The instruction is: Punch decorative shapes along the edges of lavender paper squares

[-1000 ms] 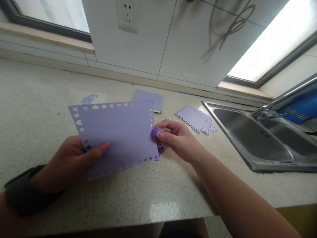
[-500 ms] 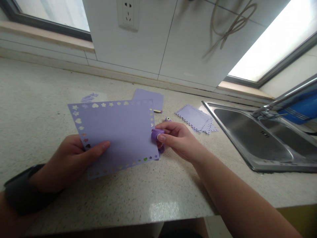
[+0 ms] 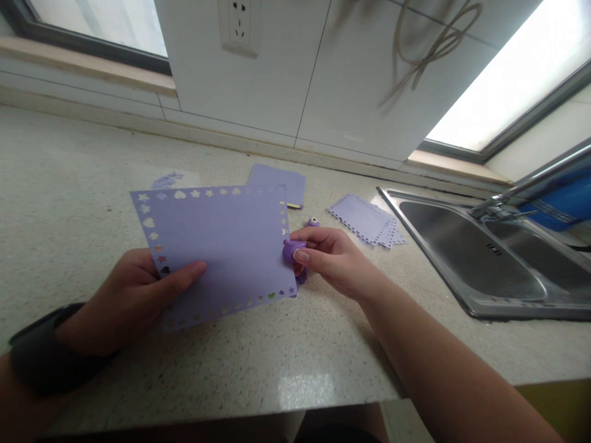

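Note:
A purple paper sheet is held above the counter, with star, heart and flower holes along its edges. My left hand grips its lower left side, thumb on top and fingers hidden underneath. At the right edge of the sheet sits a small purple punch, pinched in my right hand with the thumb on its top. Another small purple punch lies on the counter just beyond my right fingers. Something purple shows beneath my right hand, partly hidden.
Plain purple sheets lie behind the held sheet. Punched sheets are fanned out to the right, beside a steel sink. Purple scraps rest at the back left of the counter. A socket is on the wall.
The left edge of the held sheet has shifted very slightly to the right. Both hands stay nearly in place, and the punch is still at the right edge.

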`<state>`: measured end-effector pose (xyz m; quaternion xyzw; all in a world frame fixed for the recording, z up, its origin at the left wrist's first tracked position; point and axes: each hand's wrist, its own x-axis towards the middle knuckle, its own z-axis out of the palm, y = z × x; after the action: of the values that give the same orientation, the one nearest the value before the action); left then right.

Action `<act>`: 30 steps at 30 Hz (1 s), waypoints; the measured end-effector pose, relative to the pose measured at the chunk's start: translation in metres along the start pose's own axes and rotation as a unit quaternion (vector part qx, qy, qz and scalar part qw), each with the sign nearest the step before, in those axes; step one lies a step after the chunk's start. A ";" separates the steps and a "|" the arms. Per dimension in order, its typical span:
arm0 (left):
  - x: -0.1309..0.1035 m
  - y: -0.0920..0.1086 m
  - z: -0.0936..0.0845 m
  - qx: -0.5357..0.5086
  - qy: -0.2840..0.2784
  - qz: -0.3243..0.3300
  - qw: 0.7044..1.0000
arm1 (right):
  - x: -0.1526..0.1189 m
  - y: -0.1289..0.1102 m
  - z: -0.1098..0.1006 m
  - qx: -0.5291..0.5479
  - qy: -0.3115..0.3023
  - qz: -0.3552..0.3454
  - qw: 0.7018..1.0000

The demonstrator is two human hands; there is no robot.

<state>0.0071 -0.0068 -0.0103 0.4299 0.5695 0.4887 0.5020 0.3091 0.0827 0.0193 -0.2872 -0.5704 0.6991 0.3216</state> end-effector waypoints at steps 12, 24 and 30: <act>0.001 -0.004 -0.002 -0.017 -0.005 0.001 1.000 | -0.001 -0.001 0.000 0.000 -0.005 -0.004 1.000; -0.003 0.005 0.002 0.004 0.005 0.000 1.000 | -0.001 0.000 0.000 -0.010 0.002 0.008 1.000; -0.003 0.007 0.004 0.006 0.004 -0.005 1.000 | -0.001 0.000 0.000 -0.014 0.001 0.007 1.000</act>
<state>0.0111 -0.0079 -0.0033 0.4280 0.5765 0.4845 0.4997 0.3097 0.0816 0.0197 -0.2962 -0.5782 0.6929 0.3128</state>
